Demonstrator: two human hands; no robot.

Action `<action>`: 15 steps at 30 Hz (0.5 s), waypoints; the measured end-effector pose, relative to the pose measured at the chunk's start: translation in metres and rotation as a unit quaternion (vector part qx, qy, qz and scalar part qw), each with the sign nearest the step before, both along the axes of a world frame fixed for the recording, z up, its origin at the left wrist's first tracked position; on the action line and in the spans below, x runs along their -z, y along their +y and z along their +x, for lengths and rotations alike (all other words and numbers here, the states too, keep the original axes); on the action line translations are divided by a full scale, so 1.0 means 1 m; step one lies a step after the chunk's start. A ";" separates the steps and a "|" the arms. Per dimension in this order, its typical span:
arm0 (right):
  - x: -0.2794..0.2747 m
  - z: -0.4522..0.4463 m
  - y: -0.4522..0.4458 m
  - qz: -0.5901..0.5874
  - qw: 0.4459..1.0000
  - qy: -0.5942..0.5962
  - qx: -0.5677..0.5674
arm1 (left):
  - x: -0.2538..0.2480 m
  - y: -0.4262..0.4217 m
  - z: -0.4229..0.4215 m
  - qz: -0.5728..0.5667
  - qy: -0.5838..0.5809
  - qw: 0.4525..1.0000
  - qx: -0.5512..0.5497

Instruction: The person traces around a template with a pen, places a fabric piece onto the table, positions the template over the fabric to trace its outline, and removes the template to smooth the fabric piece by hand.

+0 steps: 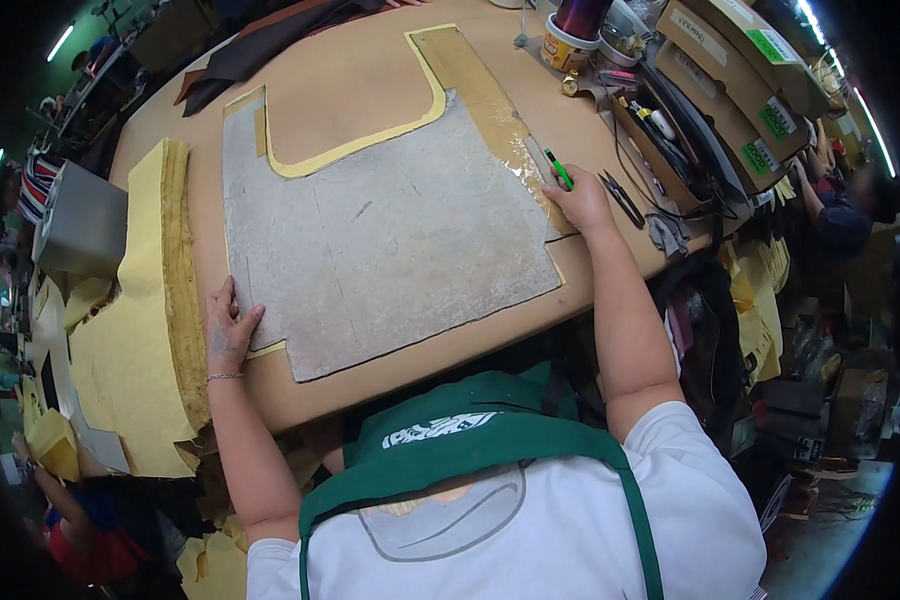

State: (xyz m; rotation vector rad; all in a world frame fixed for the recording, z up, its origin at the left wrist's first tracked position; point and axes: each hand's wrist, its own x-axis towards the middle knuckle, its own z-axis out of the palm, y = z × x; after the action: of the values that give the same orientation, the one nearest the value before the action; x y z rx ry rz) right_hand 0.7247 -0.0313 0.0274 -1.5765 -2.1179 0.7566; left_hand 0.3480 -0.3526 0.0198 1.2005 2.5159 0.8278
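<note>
A large grey pattern board [380,250] with brown tape along its upper right arm lies flat on the table. Yellow sheet material [355,155] shows beneath it along the U-shaped cut-out and at some edges. At the lower left edge, my left hand [230,328] rests with thumb and fingers apart, the thumb on the board. My right hand [580,203] is closed around a green pen [560,170] at the board's right edge, its fingers touching the taped border. The pen points up and to the left.
A thick stack of yellow sheets [145,300] stands at the left. Dark leather pieces [270,50] lie at the back. To the right are black thread snips [622,198], a tool box [655,150], a white tub [568,45] and cardboard boxes [730,80]. Other people work around the table.
</note>
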 end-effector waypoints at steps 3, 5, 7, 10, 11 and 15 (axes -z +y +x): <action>-0.001 0.001 0.000 0.006 1.000 -0.001 -0.002 | -0.002 0.001 0.001 -0.007 0.003 1.000 0.002; 0.001 0.001 0.000 0.010 1.000 0.001 -0.003 | -0.003 0.001 0.001 -0.010 0.007 1.000 0.003; 0.004 0.001 0.002 0.014 1.000 0.002 -0.005 | -0.002 0.000 0.001 -0.008 0.007 1.000 0.002; 0.009 0.002 0.005 0.015 1.000 0.012 -0.007 | -0.001 0.000 0.000 0.002 0.006 1.000 0.000; 0.010 0.002 0.005 0.019 1.000 0.013 -0.008 | 0.000 0.000 0.000 0.003 0.006 1.000 -0.001; 0.008 0.003 0.005 0.019 1.000 0.005 -0.009 | 0.000 0.001 0.000 0.010 -0.001 1.000 -0.004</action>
State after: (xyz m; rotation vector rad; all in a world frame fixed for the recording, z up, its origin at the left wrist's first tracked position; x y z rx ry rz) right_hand 0.7277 -0.0260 0.0190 -1.5324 -2.1303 0.7248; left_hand 0.3483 -0.3518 0.0200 1.1972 2.5183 0.8585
